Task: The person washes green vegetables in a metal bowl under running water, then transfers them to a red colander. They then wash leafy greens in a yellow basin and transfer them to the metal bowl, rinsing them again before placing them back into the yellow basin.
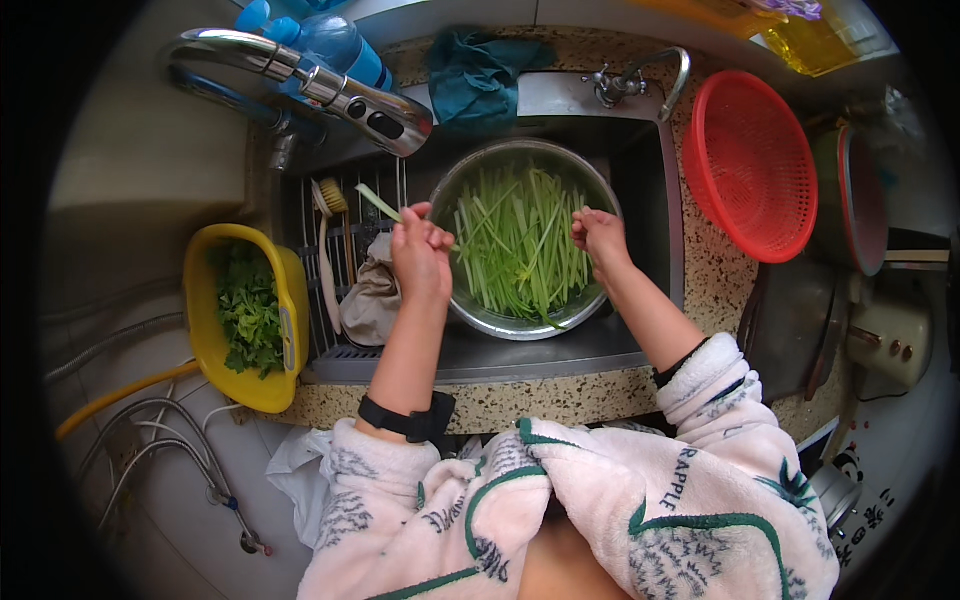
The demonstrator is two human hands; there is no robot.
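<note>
A round metal basin (470, 312) stands in the sink, filled with long pale-green celery stalks (525, 235). Over its left rim, my left hand (420, 252) is closed on a single celery stalk (376, 201), whose cut end points up and left. My right hand (601, 240) hovers at the basin's right side with the fingertips pinched together; whatever they hold, if anything, is too small to make out. Left of the sink, a yellow plastic basket (291, 300) holds leafy green tops (250, 310).
A chrome pull-out faucet (360, 110) arches over the sink's left. A rack (312, 240) there carries brushes (328, 250) and a grey cloth (372, 300). Behind hang a teal cloth (475, 80) and a small tap (640, 85). A red colander (755, 165) stands on the right counter.
</note>
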